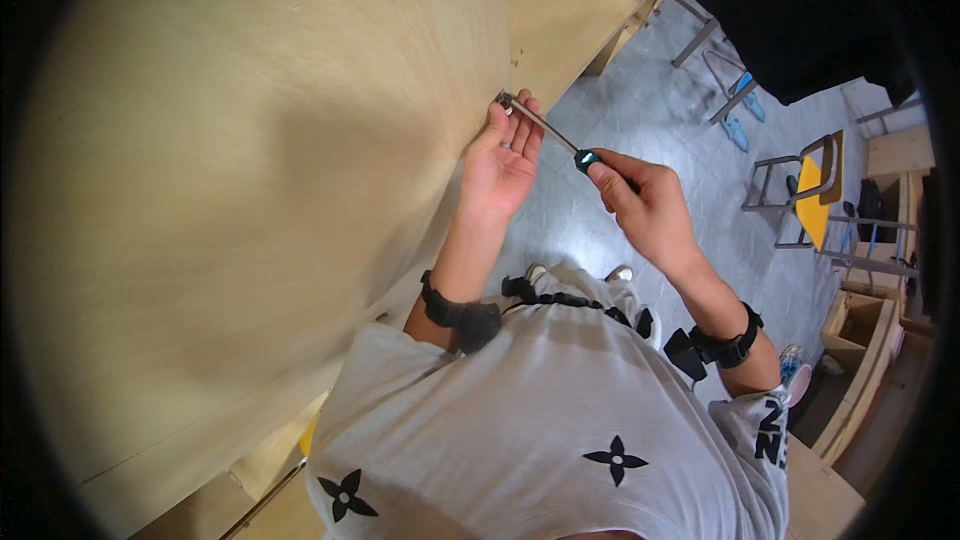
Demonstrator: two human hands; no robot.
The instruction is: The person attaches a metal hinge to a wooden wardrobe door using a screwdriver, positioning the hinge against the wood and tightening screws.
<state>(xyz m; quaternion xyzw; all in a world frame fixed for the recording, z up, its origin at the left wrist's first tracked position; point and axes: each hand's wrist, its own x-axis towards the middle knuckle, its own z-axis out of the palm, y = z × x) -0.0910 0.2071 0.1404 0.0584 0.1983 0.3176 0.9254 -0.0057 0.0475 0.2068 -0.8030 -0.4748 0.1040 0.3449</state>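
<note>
My right hand [645, 198] is wrapped around the dark handle [586, 161] of a screwdriver. Its long metal shaft [547, 127] slants up and left to a small metal fitting [505, 100], which looks like a cabinet hinge, at the edge of a large pale wooden panel [300, 140]. With the palm turned up, my left hand [505, 165] holds this fitting between thumb and fingers, beside the screwdriver's tip. The remaining left fingers are stretched out behind the shaft. The tip's exact contact with the fitting is too small to make out.
Beyond the panel is more pale wooden furniture [570, 10]. On the right stand a chair with a yellow seat [812, 205] and open wooden compartments [860, 325]. Blue slippers [736, 133] lie on the grey floor [600, 210]. Something black [790, 10] hangs at the upper right.
</note>
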